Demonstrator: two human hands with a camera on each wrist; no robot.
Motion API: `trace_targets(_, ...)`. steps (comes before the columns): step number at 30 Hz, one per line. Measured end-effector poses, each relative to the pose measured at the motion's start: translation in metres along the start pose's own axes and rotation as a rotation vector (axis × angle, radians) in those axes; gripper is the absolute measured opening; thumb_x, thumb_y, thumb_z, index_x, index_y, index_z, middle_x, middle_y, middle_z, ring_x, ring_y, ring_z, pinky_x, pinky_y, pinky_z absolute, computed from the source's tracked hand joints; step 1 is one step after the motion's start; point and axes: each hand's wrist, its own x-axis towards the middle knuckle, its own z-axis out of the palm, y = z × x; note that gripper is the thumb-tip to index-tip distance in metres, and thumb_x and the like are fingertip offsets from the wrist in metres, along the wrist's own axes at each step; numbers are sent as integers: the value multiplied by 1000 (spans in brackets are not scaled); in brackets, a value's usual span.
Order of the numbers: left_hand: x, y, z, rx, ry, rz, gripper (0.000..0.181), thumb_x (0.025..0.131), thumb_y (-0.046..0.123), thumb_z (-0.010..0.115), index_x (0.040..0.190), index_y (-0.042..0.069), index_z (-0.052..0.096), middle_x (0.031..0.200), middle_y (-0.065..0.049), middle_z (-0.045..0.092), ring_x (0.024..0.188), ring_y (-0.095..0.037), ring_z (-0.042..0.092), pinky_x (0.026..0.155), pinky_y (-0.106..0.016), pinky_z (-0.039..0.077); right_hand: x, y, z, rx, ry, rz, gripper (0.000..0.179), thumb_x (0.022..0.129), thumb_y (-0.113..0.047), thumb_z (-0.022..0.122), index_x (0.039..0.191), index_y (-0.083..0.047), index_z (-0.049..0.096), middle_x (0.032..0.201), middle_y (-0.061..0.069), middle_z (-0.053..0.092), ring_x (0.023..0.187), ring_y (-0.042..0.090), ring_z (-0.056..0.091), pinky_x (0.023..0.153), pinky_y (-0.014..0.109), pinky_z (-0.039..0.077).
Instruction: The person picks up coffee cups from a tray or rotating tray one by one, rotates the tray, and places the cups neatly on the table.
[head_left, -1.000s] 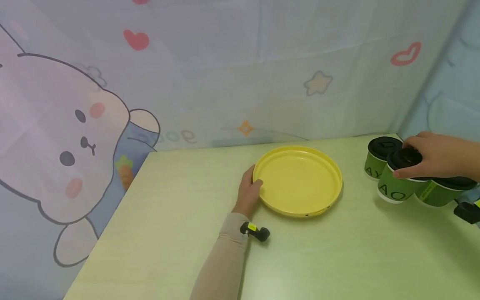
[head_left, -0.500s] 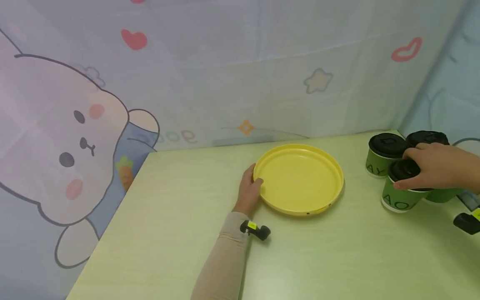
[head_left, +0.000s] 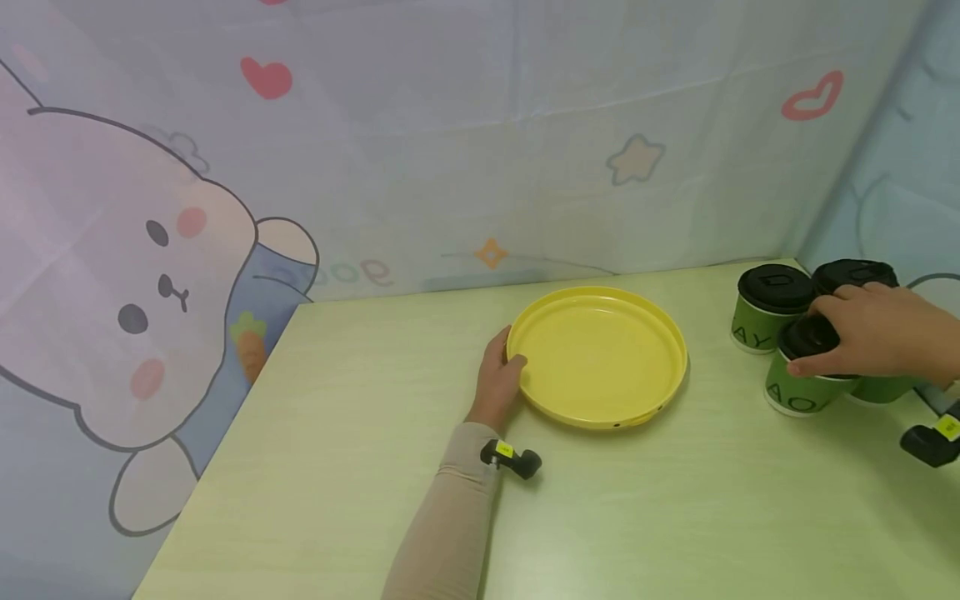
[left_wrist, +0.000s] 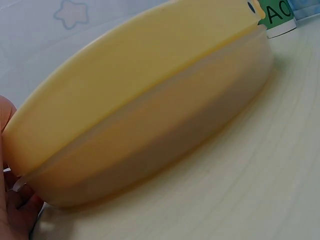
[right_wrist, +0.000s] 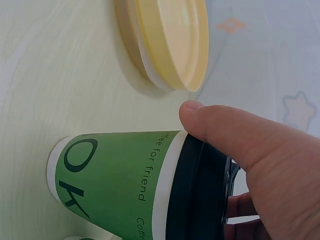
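My left hand (head_left: 498, 379) grips the left edge of a round yellow tray (head_left: 600, 358), thumb over the rim. In the left wrist view the yellow tray (left_wrist: 140, 100) shows side-on, its wall filling much of the frame. Over at the right, my right hand (head_left: 881, 333) grips a green paper coffee cup (head_left: 802, 393) from above by its black lid (right_wrist: 197, 185). The thumb presses the near side of that lid, and two fingers show at its far side. The held cup (right_wrist: 120, 175) appears upright, with dark lettering on it.
Close behind the held cup are more green cups with black lids, one marked AY (head_left: 771, 308) and one further right (head_left: 855, 275), partly covered by my right hand. They stand near the table's back right corner, by a printed cloth backdrop (head_left: 420, 142).
My right hand and its cup have come slightly down and right in the head view, uncovering a black lid behind the hand. My left hand stays on the tray.
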Motion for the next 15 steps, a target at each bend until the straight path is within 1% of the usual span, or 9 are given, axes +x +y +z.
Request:
trace_targets(9, 1, 1, 0, 11, 6, -10, 65, 93, 17, 52, 156, 14, 39, 159, -5, 39, 148, -22, 32, 122, -40, 26, 4, 3, 1, -2, -2, 16, 109, 67, -82, 70, 112, 17, 58, 103, 30, 60, 94, 51, 57, 77, 64, 50)
trace_targets(15, 2, 1, 1, 27, 12, 6, 64, 93, 16, 52, 155, 13, 40, 158, -6, 40, 148, -22, 33, 122, -40, 26, 4, 4, 2, 15, -3, 33, 111, 67, -81, 71, 114, 18, 57, 105, 34, 59, 96, 54, 56, 77, 65, 49)
